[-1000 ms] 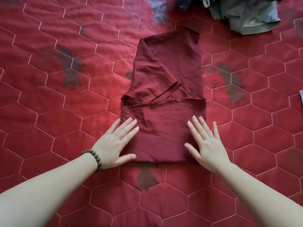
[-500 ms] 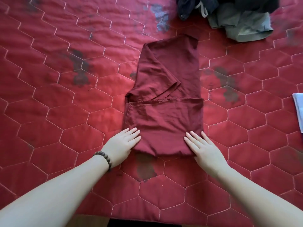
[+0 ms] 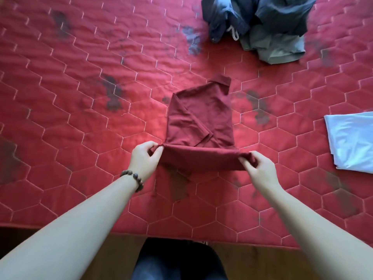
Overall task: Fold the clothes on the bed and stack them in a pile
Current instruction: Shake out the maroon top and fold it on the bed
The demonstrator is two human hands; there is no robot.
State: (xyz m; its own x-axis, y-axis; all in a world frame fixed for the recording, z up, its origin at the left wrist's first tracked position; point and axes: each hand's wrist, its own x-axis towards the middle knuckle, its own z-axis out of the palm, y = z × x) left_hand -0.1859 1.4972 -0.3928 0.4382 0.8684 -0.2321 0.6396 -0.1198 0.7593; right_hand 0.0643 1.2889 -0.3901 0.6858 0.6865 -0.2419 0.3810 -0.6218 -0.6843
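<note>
A dark red garment [image 3: 201,122], partly folded, lies in the middle of the red quilted bed [image 3: 80,98]. Its near folded part is lifted off the quilt. My left hand [image 3: 144,158] pinches the left corner of that lifted part. My right hand [image 3: 257,167] pinches the right corner. A pile of unfolded clothes [image 3: 260,23], dark blue and grey-green, lies at the far edge. A folded pale blue garment [image 3: 351,140] lies at the right edge.
The bed's near edge [image 3: 201,238] runs across the bottom, with wooden floor and my legs below it. Dark printed patches dot the quilt. Open quilt stretches to the left of the red garment.
Both hands lay flat on the garment's near fold; now they pinch its two corners and have lifted it. The camera has pulled back, showing the bed edge and the pale blue garment.
</note>
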